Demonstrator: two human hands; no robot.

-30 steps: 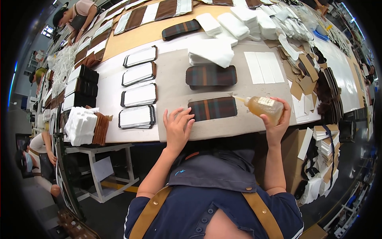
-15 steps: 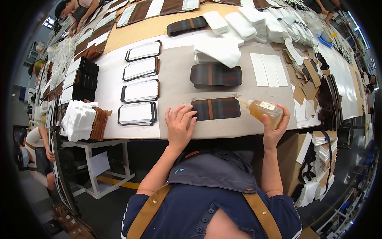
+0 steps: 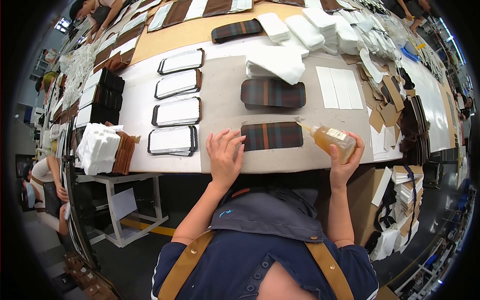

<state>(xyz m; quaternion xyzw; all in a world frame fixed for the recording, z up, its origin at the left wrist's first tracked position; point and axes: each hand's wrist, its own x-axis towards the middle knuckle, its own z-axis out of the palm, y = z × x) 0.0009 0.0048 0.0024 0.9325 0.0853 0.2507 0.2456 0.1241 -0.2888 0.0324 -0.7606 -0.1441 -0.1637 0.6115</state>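
Observation:
In my right hand (image 3: 347,159) is a clear squeeze bottle (image 3: 334,142) of amber liquid, tilted so its thin nozzle points left. The nozzle tip is by the upper right corner of a dark plaid fabric panel (image 3: 280,136) with an orange stripe. My left hand (image 3: 224,156) lies with its fingers spread at the panel's left edge, the fingertips at or just beside it; whether they touch it I cannot tell. Beyond that panel sits a stack of similar plaid pieces (image 3: 273,94). White padded sheets (image 3: 276,65) lie just behind the stack, partly overlapping it.
Several white-topped, dark-edged pieces (image 3: 172,140) form a column to the left. White and brown stacks (image 3: 100,150) stand at the table's left front. Three white strips (image 3: 340,87) lie to the right, beside cardboard scraps (image 3: 385,100). Other people work at the far left.
My hands and the bottle hold almost the same place. The view has shifted very slightly. At the far left, another person's arm has moved a little.

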